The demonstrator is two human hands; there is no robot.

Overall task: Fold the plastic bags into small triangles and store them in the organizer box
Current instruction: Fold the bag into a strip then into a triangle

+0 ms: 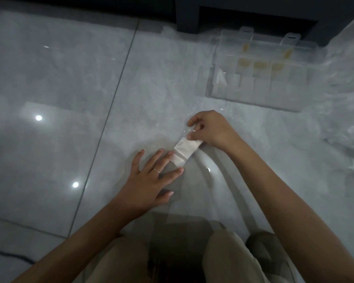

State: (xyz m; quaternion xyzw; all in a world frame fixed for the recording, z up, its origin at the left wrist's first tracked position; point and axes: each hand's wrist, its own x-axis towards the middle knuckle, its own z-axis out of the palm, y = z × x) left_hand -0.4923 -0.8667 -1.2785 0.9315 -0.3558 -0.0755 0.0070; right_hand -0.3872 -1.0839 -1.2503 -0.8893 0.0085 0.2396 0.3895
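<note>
A clear plastic bag [184,152], folded into a narrow whitish strip, lies on the grey tiled floor and trails toward me as a transparent band. My left hand [149,180] lies flat with straight fingers, its fingertips pressing the strip's near end. My right hand [208,129] pinches the strip's far end between thumb and fingers. The clear organizer box [253,97] stands open at the upper right; one folded white triangle [220,77] sits in its left compartment, and yellowish pieces show in the back compartments.
A heap of loose clear plastic bags [339,119] spreads along the right side. Dark furniture [243,15] stands behind the box. My knees in beige trousers [229,260] fill the bottom edge. Bare tiles lie to the left.
</note>
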